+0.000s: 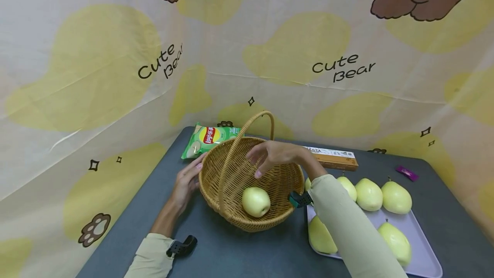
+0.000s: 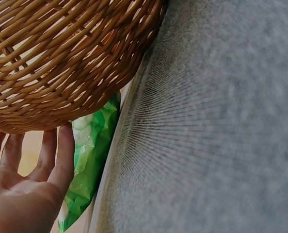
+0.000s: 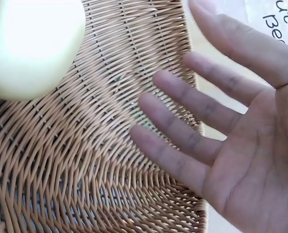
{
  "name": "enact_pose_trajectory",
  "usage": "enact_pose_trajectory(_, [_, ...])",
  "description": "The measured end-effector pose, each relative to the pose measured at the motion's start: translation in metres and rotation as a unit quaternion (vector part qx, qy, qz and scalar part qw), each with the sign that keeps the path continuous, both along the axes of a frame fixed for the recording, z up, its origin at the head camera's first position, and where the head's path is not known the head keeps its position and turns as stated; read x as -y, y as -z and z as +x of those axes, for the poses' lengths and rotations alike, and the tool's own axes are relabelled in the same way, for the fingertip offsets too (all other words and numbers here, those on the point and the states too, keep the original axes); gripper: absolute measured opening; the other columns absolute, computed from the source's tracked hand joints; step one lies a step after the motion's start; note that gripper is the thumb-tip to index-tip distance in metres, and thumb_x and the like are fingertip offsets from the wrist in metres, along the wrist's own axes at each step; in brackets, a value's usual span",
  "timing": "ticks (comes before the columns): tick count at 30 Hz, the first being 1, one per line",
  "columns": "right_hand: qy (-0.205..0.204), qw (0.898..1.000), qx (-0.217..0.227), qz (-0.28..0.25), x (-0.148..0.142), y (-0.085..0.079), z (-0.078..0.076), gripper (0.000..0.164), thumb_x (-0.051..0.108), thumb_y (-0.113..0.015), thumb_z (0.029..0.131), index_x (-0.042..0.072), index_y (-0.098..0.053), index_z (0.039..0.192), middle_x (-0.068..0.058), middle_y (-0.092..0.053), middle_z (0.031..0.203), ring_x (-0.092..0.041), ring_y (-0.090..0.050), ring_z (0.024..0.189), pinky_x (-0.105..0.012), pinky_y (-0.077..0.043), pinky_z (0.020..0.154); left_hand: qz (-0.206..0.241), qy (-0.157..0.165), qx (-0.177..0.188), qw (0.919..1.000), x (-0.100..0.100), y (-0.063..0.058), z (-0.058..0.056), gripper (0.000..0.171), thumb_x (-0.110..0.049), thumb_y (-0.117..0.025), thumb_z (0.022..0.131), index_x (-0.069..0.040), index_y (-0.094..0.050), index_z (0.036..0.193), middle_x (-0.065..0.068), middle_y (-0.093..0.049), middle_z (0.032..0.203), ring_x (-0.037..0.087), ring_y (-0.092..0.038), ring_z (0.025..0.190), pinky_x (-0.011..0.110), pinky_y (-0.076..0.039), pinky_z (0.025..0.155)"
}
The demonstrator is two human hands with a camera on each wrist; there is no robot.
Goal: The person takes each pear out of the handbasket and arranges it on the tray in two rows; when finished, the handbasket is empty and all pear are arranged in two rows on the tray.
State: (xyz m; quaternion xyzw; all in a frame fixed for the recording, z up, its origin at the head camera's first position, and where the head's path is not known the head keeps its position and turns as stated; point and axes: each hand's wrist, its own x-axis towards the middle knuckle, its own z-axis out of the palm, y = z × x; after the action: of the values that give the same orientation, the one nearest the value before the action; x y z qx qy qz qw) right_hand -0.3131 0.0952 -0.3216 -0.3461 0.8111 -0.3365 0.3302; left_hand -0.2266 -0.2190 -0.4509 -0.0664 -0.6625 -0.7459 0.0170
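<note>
A wicker basket (image 1: 216, 183) with a tall arched handle stands on the table, its opening facing me. Inside lies one pale green pear (image 1: 256, 202), also large in the right wrist view (image 3: 32, 43). My left hand (image 1: 186, 183) touches the basket's left side from outside; the left wrist view shows its straight fingers (image 2: 65, 150) against the weave. Over the basket's mouth hovers my right hand (image 1: 275, 155), above the pear, its fingers spread and nothing held. In the right wrist view its palm (image 3: 260, 160) shows bare.
To the right, a lilac tray (image 1: 424, 252) bears several pears (image 1: 396, 197), partly covered by my right sleeve. Behind the basket lie a green chip bag (image 1: 193, 143) and a pasta box (image 1: 335, 160). A small purple packet (image 1: 407, 173) lies at the back right. A printed cloth hangs behind the table.
</note>
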Motion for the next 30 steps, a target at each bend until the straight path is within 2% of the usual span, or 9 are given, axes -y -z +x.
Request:
enact_pose_trajectory(10, [-0.018, 0.999, -0.013, 0.032, 0.005, 0.008, -0.002, 0.07, 0.029, -0.087, 0.089, 0.011, -0.059, 0.151, -0.016, -0.065, 0.142, -0.031, -0.059, 0.133, -0.046, -0.051, 0.108, 0.0, -0.005, 0.0, 1.0, 0.001, 0.0, 0.001, 0.053, -0.032, -0.05, 0.112, -0.014, -0.046, 0.162, 0.01, -0.046, 0.165, 0.006, -0.061, 0.131, 0.03, -0.057, 0.097])
enact_pose_trajectory(17, [-0.026, 0.999, 0.003, 0.038, 0.008, 0.011, -0.003, 0.071, 0.027, -0.088, 0.087, 0.011, -0.06, 0.15, -0.016, -0.065, 0.142, -0.036, -0.058, 0.135, -0.045, -0.051, 0.108, 0.004, -0.005, -0.01, 0.9999, -0.001, 0.0, 0.001, 0.053, -0.03, -0.051, 0.112, -0.013, -0.047, 0.161, 0.011, -0.046, 0.165, 0.007, -0.062, 0.131, 0.03, -0.057, 0.099])
enact_pose_trajectory(23, [-0.037, 0.998, 0.017, 0.054, 0.012, 0.018, -0.004, 0.072, 0.022, -0.089, 0.086, 0.009, -0.059, 0.15, -0.015, -0.065, 0.141, -0.031, -0.06, 0.132, -0.04, -0.054, 0.104, 0.013, -0.012, -0.018, 0.9997, -0.003, -0.002, 0.002, 0.052, -0.027, -0.055, 0.11, -0.012, -0.05, 0.16, 0.012, -0.049, 0.163, 0.01, -0.063, 0.13, 0.03, -0.058, 0.098])
enact_pose_trajectory(30, [-0.037, 0.994, 0.04, 0.098, 0.017, 0.024, 0.0, 0.066, 0.02, -0.091, 0.085, 0.008, -0.063, 0.144, -0.017, -0.065, 0.14, -0.026, -0.064, 0.123, -0.037, -0.057, 0.099, 0.009, -0.013, -0.03, 0.9994, -0.005, -0.005, 0.003, 0.052, -0.025, -0.055, 0.11, -0.011, -0.05, 0.159, 0.011, -0.049, 0.163, 0.011, -0.063, 0.131, 0.03, -0.059, 0.096])
